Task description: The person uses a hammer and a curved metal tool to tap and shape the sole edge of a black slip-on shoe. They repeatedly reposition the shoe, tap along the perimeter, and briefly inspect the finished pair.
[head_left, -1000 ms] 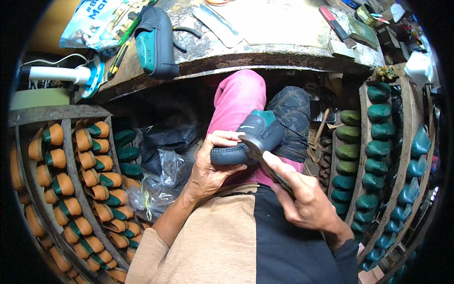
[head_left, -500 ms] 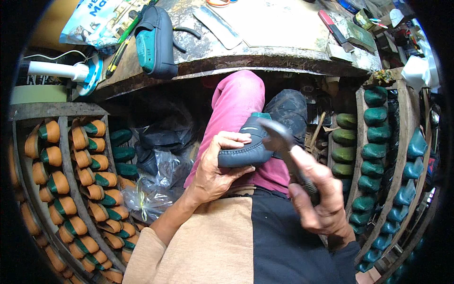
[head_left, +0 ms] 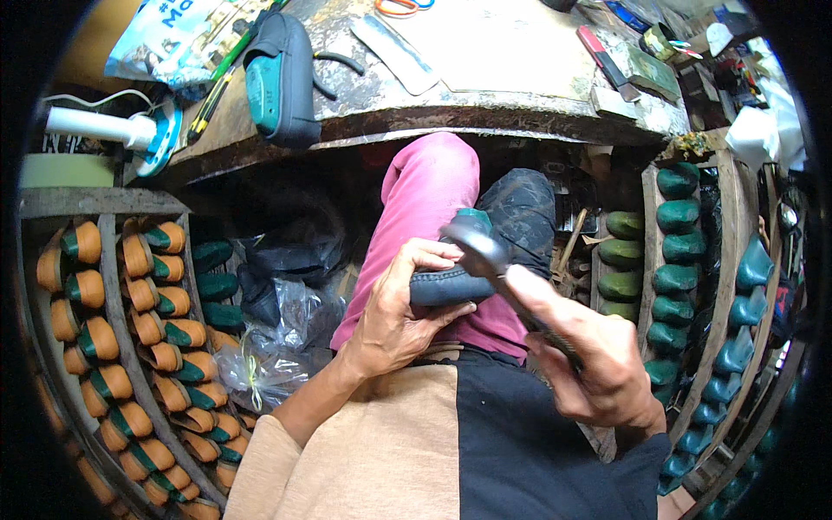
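Observation:
Across my lap lies a dark shoe upper (head_left: 449, 288) with a stitched toe seam. A green shoe last (head_left: 472, 218) shows at its far end. My left hand (head_left: 400, 299) is closed round the toe, fingers on top and thumb underneath. In my right hand (head_left: 600, 357) is a hammer (head_left: 482, 249), gripped by its dark handle. Its slightly blurred head is over the shoe and hides the middle of it; whether the two touch I cannot tell.
On the workbench (head_left: 503, 111) ahead lie another dark shoe (head_left: 286, 82), pincers (head_left: 334, 69), a flat metal strip (head_left: 394, 54) and a red-handled knife (head_left: 607, 62). Racks of orange-and-green shoes (head_left: 91, 289) stand left, green lasts (head_left: 676, 279) right. A plastic bag (head_left: 290, 325) sits beside my left leg.
The hammer head has moved left and away from me, over the shoe, with my right hand following. My left hand keeps its hold on the toe. The whole view has shifted slightly.

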Motion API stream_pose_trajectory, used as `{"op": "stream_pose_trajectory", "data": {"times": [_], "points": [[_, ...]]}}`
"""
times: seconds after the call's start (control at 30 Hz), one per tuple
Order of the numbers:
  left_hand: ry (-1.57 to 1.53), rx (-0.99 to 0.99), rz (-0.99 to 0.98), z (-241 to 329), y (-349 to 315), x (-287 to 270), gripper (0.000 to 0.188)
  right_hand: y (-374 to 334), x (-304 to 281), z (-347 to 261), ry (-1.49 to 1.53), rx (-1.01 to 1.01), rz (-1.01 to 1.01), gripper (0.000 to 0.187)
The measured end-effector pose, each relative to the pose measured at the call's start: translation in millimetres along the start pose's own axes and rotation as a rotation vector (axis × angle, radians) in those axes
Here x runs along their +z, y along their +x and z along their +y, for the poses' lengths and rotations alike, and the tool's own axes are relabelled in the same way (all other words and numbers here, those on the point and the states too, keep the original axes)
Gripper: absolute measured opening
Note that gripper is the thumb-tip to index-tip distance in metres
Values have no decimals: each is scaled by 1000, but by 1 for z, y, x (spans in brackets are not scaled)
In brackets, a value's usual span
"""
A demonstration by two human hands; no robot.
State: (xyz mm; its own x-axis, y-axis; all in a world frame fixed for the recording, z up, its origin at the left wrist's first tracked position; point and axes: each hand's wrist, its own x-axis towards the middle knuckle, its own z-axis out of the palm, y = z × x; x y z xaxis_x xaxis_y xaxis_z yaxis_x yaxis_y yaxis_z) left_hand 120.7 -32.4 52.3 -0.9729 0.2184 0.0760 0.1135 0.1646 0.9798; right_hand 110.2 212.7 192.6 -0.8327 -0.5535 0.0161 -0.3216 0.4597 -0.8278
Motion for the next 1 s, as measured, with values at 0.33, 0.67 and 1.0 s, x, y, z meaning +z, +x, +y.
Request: {"op": "stream_pose_trajectory", "data": {"times": [0.33, 0.67, 1.0], "points": [[-86, -16, 24, -7, 0, 1, 57, 10, 4, 3, -33, 74, -86, 75], [-77, -107, -5, -5, 7, -4, 59, 8, 14, 25, 32, 142, -102, 72], [-70, -91, -3, -7, 16, -5, 57, 23, 1, 24, -115, 28, -256, 81]]}}
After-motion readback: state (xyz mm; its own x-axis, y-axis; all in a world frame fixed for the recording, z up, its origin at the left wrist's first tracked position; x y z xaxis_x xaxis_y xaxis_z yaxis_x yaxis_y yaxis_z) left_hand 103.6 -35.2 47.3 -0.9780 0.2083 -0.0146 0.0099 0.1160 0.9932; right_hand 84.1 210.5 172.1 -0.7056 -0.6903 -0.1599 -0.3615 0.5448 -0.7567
